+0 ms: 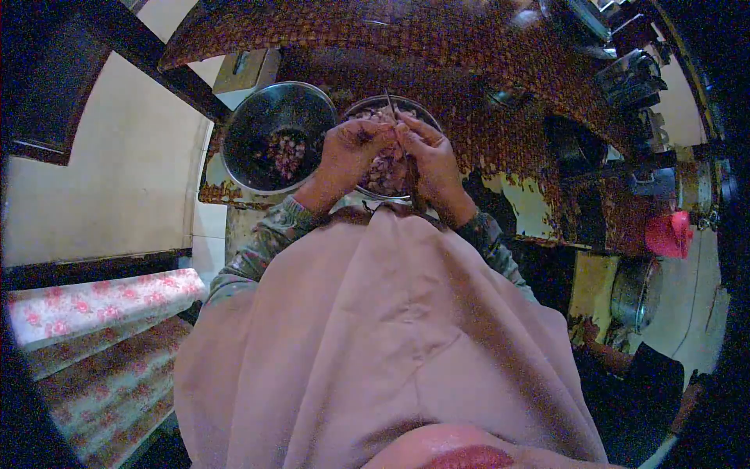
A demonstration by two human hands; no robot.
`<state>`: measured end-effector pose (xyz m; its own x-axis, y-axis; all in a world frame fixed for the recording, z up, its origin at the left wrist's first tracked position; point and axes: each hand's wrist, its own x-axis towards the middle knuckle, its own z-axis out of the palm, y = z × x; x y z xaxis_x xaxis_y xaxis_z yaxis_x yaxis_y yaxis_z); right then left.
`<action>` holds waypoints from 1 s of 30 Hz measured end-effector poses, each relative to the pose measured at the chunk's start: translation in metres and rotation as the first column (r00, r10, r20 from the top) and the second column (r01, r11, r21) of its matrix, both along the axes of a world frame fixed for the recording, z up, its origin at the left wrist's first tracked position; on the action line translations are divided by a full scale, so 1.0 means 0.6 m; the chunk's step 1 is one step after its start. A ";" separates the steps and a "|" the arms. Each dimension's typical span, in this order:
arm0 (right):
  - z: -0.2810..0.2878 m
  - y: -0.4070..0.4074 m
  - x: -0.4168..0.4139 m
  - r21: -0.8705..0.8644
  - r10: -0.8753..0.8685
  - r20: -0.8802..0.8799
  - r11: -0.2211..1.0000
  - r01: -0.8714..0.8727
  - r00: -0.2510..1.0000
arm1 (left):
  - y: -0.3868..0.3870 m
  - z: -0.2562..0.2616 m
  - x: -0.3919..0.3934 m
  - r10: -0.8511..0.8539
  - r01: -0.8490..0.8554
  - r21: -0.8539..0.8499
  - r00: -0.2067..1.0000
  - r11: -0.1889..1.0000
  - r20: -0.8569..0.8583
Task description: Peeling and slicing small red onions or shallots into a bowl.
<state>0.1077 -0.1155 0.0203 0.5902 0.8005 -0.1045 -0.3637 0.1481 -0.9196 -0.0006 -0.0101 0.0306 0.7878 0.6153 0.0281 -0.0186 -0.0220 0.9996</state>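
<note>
My right hand (432, 153) grips a small knife (389, 102), its thin blade pointing away from me. Against the blade, the fingertips of my left hand (351, 143) pinch a small piece of food, mostly hidden by the fingers. Both hands are above a round metal bowl (435, 116) full of small pale and pinkish pieces (387, 173), perhaps shallots or garlic. To the left of it stands a larger, deep metal basin (234, 167). Some small reddish-white pieces (287, 153) lie at its bottom, close to my left wrist.
A brown woven-patterned covering (375, 29) spreads ahead. At right are a pink plastic container (669, 234) and a metal pot (636, 296). Another person's dark-sleeved arm (609, 357) shows at lower right. A floral cloth-like surface (111, 305) lies at left.
</note>
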 end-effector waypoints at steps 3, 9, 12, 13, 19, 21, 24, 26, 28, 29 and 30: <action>0.020 -0.014 -0.012 -0.126 0.129 -0.017 0.983 -0.130 0.991 | 0.011 0.001 0.001 0.072 -0.072 0.022 0.997 0.997 0.002; 0.027 -0.010 -0.023 -0.072 0.082 0.153 0.995 -0.072 0.985 | 0.015 0.007 0.000 0.063 -0.063 0.020 0.998 0.998 -0.021; 0.022 -0.003 -0.014 -0.083 0.064 -0.068 0.994 -0.070 0.996 | 0.008 -0.017 0.002 0.084 -0.084 -0.005 0.992 0.996 0.094; 0.020 0.000 -0.014 -0.084 0.063 -0.067 0.994 -0.068 0.996 | 0.008 -0.022 0.002 0.082 -0.082 -0.005 0.992 0.997 0.094; -0.004 0.011 -0.014 -0.045 -0.059 -0.061 0.997 0.056 0.996 | 0.012 -0.031 0.006 0.058 -0.055 -0.023 0.986 0.998 0.154; 0.002 0.013 -0.019 0.026 -0.061 -0.158 0.997 0.066 0.985 | 0.013 -0.025 0.006 0.067 -0.063 -0.054 0.995 0.997 0.072; 0.015 0.013 -0.011 0.010 -0.117 -0.181 0.993 0.121 0.977 | 0.004 -0.015 0.000 -0.021 0.019 0.026 0.996 0.999 0.089; 0.019 0.009 -0.009 0.014 -0.084 -0.205 0.996 0.089 0.975 | 0.008 -0.024 0.005 -0.058 0.059 0.003 0.983 0.998 0.176; 0.023 0.003 -0.010 0.016 -0.058 -0.230 0.998 0.063 0.971 | 0.009 -0.018 0.010 -0.099 0.108 -0.019 0.960 0.994 0.262; 0.028 -0.004 -0.016 0.052 0.001 -0.218 0.999 0.010 0.976 | 0.011 -0.011 0.011 -0.015 0.033 -0.093 0.983 0.995 0.185; 0.033 -0.008 -0.019 0.088 0.062 -0.203 0.995 -0.045 0.977 | 0.011 -0.003 0.011 0.066 -0.049 -0.159 0.992 0.986 0.103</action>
<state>0.0964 -0.1204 0.0399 0.5188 0.8414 -0.1512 -0.5529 0.1953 -0.8100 0.0062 -0.0033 0.0289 0.7484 0.6631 0.0110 -0.1293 0.1296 0.9831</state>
